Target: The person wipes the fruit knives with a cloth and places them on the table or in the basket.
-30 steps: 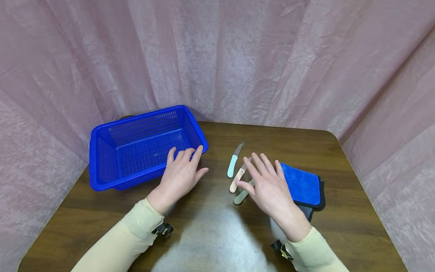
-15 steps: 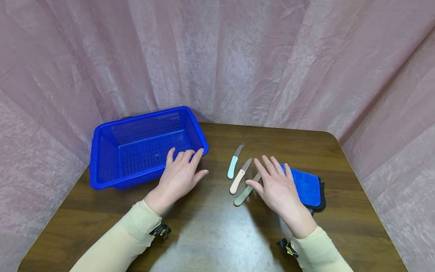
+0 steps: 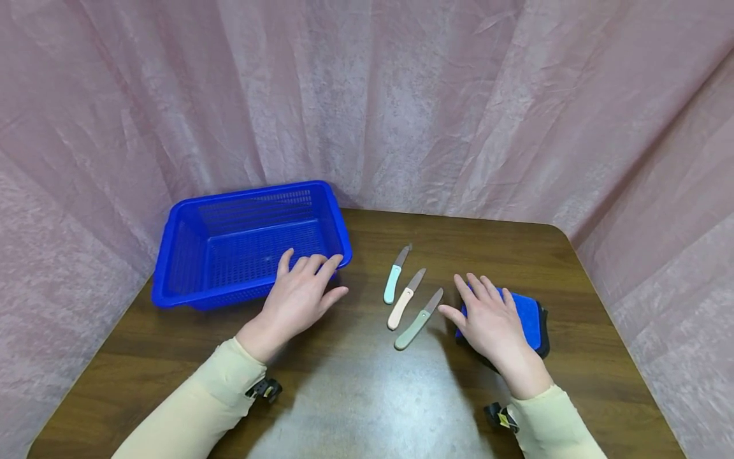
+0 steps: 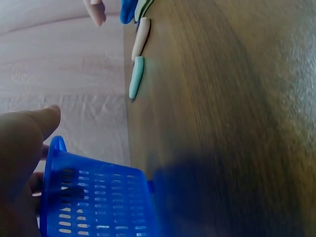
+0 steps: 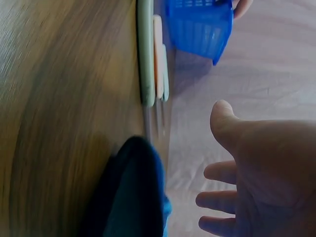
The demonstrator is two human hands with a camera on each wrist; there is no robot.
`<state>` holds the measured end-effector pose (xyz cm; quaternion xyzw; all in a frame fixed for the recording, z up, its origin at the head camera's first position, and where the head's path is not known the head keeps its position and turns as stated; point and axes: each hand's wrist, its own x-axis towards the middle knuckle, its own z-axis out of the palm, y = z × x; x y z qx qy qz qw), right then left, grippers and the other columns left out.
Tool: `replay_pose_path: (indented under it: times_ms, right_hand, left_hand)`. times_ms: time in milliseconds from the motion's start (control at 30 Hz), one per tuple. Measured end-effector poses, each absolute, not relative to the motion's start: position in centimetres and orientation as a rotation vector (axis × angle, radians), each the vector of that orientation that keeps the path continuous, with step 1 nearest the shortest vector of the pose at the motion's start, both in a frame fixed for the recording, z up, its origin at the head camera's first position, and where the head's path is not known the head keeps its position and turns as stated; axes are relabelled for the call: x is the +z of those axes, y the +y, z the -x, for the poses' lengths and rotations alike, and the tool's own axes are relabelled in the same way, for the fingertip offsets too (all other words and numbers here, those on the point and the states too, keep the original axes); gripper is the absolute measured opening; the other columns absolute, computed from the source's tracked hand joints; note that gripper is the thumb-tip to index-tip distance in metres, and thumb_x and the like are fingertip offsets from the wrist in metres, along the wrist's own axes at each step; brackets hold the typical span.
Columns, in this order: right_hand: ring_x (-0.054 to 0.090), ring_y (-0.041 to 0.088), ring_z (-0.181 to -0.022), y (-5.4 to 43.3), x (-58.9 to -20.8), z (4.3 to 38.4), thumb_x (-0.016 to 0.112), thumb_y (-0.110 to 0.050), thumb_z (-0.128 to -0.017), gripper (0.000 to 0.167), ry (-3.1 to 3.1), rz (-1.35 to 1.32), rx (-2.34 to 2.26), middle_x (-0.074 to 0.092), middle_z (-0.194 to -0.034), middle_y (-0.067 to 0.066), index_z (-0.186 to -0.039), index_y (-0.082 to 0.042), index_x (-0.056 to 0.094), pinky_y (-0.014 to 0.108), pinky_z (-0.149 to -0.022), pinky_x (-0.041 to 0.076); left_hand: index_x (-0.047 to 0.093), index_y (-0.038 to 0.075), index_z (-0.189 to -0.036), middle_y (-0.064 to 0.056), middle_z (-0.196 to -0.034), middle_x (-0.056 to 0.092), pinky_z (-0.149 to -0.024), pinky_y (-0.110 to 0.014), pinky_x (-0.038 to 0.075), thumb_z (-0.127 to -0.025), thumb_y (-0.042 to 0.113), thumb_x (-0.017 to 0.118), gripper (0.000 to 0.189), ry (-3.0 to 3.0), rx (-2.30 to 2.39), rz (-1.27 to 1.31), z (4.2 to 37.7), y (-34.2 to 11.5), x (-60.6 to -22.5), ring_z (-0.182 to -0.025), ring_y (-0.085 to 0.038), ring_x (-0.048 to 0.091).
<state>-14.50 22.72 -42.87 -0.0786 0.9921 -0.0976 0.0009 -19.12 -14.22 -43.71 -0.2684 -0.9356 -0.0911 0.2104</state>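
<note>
My left hand (image 3: 295, 296) has its fingers hooked over the near right rim of a blue plastic basket (image 3: 163, 268), with the thumb held away from it. In the left wrist view, dark finger shapes show through the slotted wall. My right hand (image 3: 490, 319) hovers, fingers spread, over a blue cloth (image 3: 527, 315) with black edging and covers part of it. Between the hands lie three small knives on the table, blades pointing away: one with a light turquoise handle (image 3: 392, 285), one with a cream handle (image 3: 399, 309) and one with a sage green handle (image 3: 411, 331).
The brown wooden table (image 3: 367, 395) has a rounded far right corner. Pink curtains (image 3: 401, 102) hang behind it and at both sides. Each wrist carries a small black camera, such as the left one (image 3: 266, 389).
My right hand has moved right, off the knives and over the blue cloth, leaving the green-handled knife fully visible. The basket has turned slightly under my left hand, its near left corner shifting away from me.
</note>
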Motion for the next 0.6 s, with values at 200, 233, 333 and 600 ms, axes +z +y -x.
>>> replay_pose_path:
  times_ms: [200, 233, 333, 600]
  right_hand:
    - [0.029, 0.052, -0.16, 23.9, -43.4, 14.8, 0.056, -0.059, -0.112, 0.08, 3.081, 0.157, -0.269, 0.037, -0.172, 0.027, -0.17, -0.006, 0.04, 0.076, -0.124, 0.019]
    - [0.029, 0.053, -0.16, 24.0, -43.5, 14.8, 0.055, -0.059, -0.112, 0.08, 3.077, 0.145, -0.269, 0.037, -0.172, 0.027, -0.17, -0.006, 0.04, 0.077, -0.124, 0.02]
    - [0.03, 0.054, -0.159, 24.5, -43.9, 15.0, 0.055, -0.06, -0.112, 0.082, 3.06, 0.126, -0.271, 0.035, -0.172, 0.029, -0.169, -0.004, 0.039, 0.077, -0.123, 0.021]
    - [0.033, 0.057, -0.156, 25.4, -44.6, 15.0, 0.062, -0.055, -0.11, 0.083, 3.031, 0.123, -0.273, 0.035, -0.17, 0.032, -0.168, -0.001, 0.039, 0.077, -0.119, 0.031]
  left_hand:
    - [0.063, 0.013, -0.153, -0.013, -0.124, 0.072, -0.122, -0.074, 0.028, -0.105, 0.05, 0.075, 0.062, -2.61, -0.267, 0.78, 19.3, -14.7, -43.6, -0.117, -0.037, 0.069]
    - [0.063, 0.013, -0.153, -0.012, -0.123, 0.072, -0.122, -0.074, 0.029, -0.105, 0.05, 0.075, 0.061, -2.608, -0.267, 0.789, 19.3, -14.8, -43.5, -0.116, -0.036, 0.069]
    - [0.064, 0.014, -0.153, -0.011, -0.122, 0.072, -0.122, -0.073, 0.03, -0.105, 0.049, 0.075, 0.06, -2.607, -0.271, 0.816, 19.4, -15.1, -43.5, -0.116, -0.035, 0.069]
    - [0.062, 0.013, -0.154, -0.009, -0.125, 0.071, -0.122, -0.069, 0.03, -0.105, 0.047, 0.075, 0.061, -2.622, -0.267, 0.893, 19.6, -15.9, -43.5, -0.115, -0.034, 0.069]
